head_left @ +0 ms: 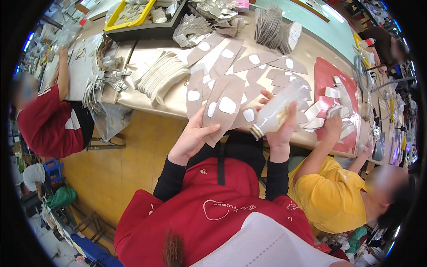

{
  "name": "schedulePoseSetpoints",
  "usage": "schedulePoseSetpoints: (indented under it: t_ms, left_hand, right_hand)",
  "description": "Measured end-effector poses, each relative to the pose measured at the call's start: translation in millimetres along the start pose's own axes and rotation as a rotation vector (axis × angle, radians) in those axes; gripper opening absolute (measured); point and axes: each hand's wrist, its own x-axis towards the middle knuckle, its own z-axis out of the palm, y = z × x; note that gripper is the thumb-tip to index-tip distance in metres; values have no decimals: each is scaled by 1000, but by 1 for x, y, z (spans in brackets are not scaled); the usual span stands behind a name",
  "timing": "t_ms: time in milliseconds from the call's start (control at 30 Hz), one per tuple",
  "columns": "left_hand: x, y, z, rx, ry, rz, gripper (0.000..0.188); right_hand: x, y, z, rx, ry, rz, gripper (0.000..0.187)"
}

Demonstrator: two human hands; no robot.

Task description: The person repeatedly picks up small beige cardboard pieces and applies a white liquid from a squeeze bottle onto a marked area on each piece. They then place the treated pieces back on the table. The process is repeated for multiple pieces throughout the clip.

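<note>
Nearest, the left hand [192,138] was closed on a tan fabric piece [224,109] with a white patch, thumb on top, holding it at the near edge of the worktable [151,55]. Just to its right, the right hand [281,131] was wrapped around a clear plastic bottle [278,109], tilted with its capped end pointing down toward the piece. Beyond them, more tan pieces [249,66] lay fanned across the table, a cream stack [162,75] to their left. Farther off stood a yellow tray [129,15]. At right, a person in a yellow shirt [329,196] worked over a red mat [324,73].
</note>
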Motion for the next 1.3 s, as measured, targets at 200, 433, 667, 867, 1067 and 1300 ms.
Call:
schedulePoseSetpoints:
  t_ms: [200,433,667,867,1067,1300]
  left_hand:
    - [5,-10,1,134,-47,-36,70]
    - [5,-11,2,76,53,-22,52]
    - [5,-1,-1,-154,-43,-34,50]
    - [-5,0,0,-150,-20,-3,47]
    - [-3,0,4,-158,-21,-19,48]
    - [6,-10,14,-105,-82,-24,61]
  right_hand:
    - [-20,13,-14,161,81,417,69]
    - [-18,-13,-21,214,-62,234,69]
    - [51,-85,-75,312,21,-134,79]
    - [84,-111,-146,221,347,-354,63]
    - [74,-105,-151,11,556,-345,43]
    - [15,-74,-52,-13,304,-517,54]
